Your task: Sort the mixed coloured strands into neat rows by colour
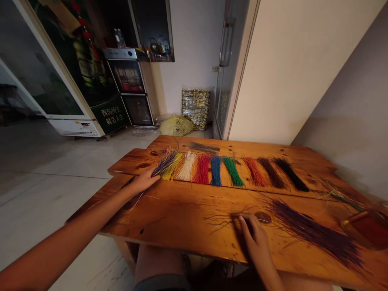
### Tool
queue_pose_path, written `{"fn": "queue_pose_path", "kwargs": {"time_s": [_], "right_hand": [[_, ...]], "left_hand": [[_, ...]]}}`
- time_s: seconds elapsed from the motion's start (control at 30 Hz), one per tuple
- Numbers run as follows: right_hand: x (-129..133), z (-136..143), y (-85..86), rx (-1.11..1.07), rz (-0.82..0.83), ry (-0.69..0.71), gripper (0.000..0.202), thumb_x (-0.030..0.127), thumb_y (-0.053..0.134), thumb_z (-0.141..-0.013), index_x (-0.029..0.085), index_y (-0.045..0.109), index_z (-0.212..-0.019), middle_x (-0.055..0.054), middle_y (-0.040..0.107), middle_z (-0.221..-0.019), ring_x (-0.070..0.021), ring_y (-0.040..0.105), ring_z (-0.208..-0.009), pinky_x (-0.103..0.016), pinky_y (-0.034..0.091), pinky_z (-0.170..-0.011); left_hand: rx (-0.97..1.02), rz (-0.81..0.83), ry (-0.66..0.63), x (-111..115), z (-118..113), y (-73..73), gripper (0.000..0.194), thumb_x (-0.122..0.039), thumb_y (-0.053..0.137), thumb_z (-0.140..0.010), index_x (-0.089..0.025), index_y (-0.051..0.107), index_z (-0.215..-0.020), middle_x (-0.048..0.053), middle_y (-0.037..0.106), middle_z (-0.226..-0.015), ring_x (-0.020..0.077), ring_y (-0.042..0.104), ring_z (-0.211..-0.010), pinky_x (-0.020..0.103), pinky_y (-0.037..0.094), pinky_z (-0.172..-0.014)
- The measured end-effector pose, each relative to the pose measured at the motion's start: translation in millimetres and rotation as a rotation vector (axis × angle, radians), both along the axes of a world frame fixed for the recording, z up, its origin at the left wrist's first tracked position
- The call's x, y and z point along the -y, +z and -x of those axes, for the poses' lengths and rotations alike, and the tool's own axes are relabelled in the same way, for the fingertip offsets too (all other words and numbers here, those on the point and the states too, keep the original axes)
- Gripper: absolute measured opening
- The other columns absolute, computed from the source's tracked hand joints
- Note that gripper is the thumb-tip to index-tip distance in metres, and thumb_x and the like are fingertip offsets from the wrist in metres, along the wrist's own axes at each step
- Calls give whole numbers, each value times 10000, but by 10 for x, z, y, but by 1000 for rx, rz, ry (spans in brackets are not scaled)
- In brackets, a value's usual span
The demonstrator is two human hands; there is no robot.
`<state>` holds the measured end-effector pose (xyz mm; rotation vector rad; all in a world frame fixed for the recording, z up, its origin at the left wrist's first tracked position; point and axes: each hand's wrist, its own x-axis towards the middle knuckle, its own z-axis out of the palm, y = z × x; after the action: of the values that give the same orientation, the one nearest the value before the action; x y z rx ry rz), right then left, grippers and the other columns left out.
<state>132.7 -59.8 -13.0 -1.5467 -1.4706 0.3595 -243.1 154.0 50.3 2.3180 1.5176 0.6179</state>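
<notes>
My left hand (145,180) reaches to the table's left side, its fingers closed around a bundle of mixed dark and coloured strands (166,161). That bundle lies against a yellow bundle (171,166). Close to the front edge, my right hand (254,228) has thumb and fingers pinched together at thin loose strands (220,220), which fan out leftward over the wood. To its right lies a loose dark purple bundle of strands (315,232).
Across the wooden table (182,206) runs a row of bundles: white (187,166), red (203,169), blue (216,171), green (233,171), orange (255,171), brown (271,173) and black (291,174). Grey strands (203,147) lie behind. A reddish container (368,227) stands at right.
</notes>
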Motion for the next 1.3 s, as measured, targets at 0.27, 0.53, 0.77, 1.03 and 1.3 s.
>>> {"fn": "queue_pose_path", "kwargs": {"time_s": [0.27,0.53,0.77,1.03,1.3], "right_hand": [[49,-152,65,627,-50,135,541,431,457,-855,194,383,-1334,-114,477,-1327,-268,362,-1271,-519,278,-1039],[279,65,105,877,-21,430,840,575,456,-800,97,160,-1424,-165,273,-1447,-296,239,-1329,-487,320,-1037],[350,138,-37,954,-43,361,723,510,517,-797,130,316,-1378,-131,574,-1165,-305,480,-1115,-431,437,-912],[416,100,-25,1039,-162,419,405,212,417,-883,152,438,-1283,-91,601,-937,-232,531,-856,-390,450,-818],[362,28,-58,692,-108,363,281,128,364,-863,200,552,-1058,-77,629,-917,-201,576,-839,-339,472,-760]], "left_hand": [[19,-59,25,70,-94,-15,589,-385,395,-713,-82,497,-1208,121,596,-1168,275,552,-1060,366,404,-933],[-211,-50,-11,337,-257,-41,528,-382,418,-783,-118,464,-1238,121,657,-987,278,617,-891,349,459,-780],[-215,0,-170,585,-512,-153,460,-349,420,-797,-143,474,-1205,99,668,-945,251,628,-836,307,465,-716],[-9,-13,-114,588,-652,-172,502,-343,442,-759,-118,474,-1207,89,669,-922,258,616,-890,337,472,-786],[405,-71,-33,616,-814,-74,383,-289,416,-750,-115,528,-1074,85,621,-1039,241,558,-966,366,438,-893]]}}
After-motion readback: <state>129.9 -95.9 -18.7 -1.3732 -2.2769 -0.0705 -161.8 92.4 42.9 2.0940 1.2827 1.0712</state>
